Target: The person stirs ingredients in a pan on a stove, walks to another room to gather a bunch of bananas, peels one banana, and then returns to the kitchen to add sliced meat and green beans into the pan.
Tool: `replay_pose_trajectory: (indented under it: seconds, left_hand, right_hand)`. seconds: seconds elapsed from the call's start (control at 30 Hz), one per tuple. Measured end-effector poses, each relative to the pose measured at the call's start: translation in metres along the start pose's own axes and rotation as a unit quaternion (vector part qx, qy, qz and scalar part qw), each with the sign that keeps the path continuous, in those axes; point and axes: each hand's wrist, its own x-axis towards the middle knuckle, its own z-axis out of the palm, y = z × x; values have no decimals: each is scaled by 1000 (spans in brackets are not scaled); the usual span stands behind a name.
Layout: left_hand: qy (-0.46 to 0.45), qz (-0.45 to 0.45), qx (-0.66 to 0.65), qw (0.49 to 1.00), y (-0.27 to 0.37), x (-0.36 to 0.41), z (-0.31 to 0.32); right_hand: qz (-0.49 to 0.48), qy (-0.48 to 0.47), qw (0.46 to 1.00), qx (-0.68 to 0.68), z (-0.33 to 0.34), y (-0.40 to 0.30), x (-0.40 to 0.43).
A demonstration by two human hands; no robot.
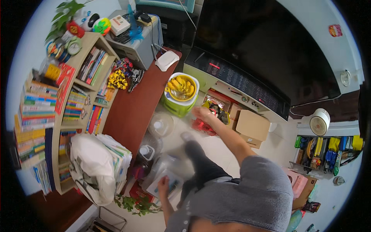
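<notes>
My right hand point(203, 113) reaches out, blurred, beside the green-and-white bin point(174, 106), above a red plastic bag point(202, 126) on the floor. Its fingers look stretched out and nothing shows in them. On the bin's white lid rests a yellow basket point(182, 98) holding several bananas point(180, 84). Lower down, my left hand point(163, 184) is loosely curled over a clear plastic bag point(155, 187) with something white and blue in it. Whether its fingers grip the bag cannot be made out. One leg point(200, 155) is stretched forward and blurred.
Large clear plastic bottles point(161, 124) stand along the dark red tabletop point(136, 105). Cardboard boxes point(251, 124) sit below the black TV cabinet point(237, 82). To the left are a full bookshelf point(82, 84) and a white backpack point(94, 162). A leafy plant point(139, 204) lies low near my left arm.
</notes>
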Motion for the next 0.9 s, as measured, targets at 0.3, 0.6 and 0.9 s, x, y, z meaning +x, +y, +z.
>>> replay_pose_trajectory:
  seconds: [0.3,0.6,0.9]
  left_hand:
    - [-34,-56,44,997,23,37,43]
    - [-49,-92,-11,994,60,55,60]
    - [-22,-114,-12,993,43,53,70]
  right_hand:
    - [-40,92,902,-420,63,6,212]
    - [42,274,815,509,67,-55,236]
    - [20,164,772,613,77,-44,227]
